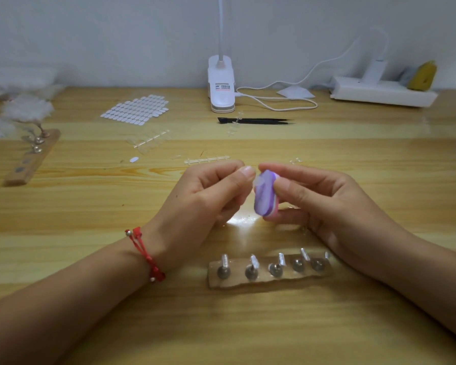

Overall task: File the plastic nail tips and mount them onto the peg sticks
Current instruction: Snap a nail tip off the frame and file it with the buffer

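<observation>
Five peg sticks [253, 267] stand in a row on a wooden base [269, 283] at the near side of the table [90, 206], just below the two hands; whether any already carries a tip is too small to tell. The step in hand looks like the filing. The left hand [203, 198] has its fingers [244, 173] curled, thumb and forefinger pinching what appears to be a clear nail tip [256, 182], faint against the purple behind it. The right hand [327, 201] grips a small purple and pink buffer block [264, 198] between thumb and curled fingers, its face touching the tip. Both are held above the table, between the base and a spent plastic runner [207, 159] lying further back. Mounting probably comes next. That would call for a sticky tab from the sheet of adhesive tabs [136, 110] lying well back on the left, or one already on a peg. The tip would then be pressed squarely onto a free peg top without knocking the neighbouring ones. Black tweezers [256, 120] lie near the far edge, should the tab need lifting.
</observation>
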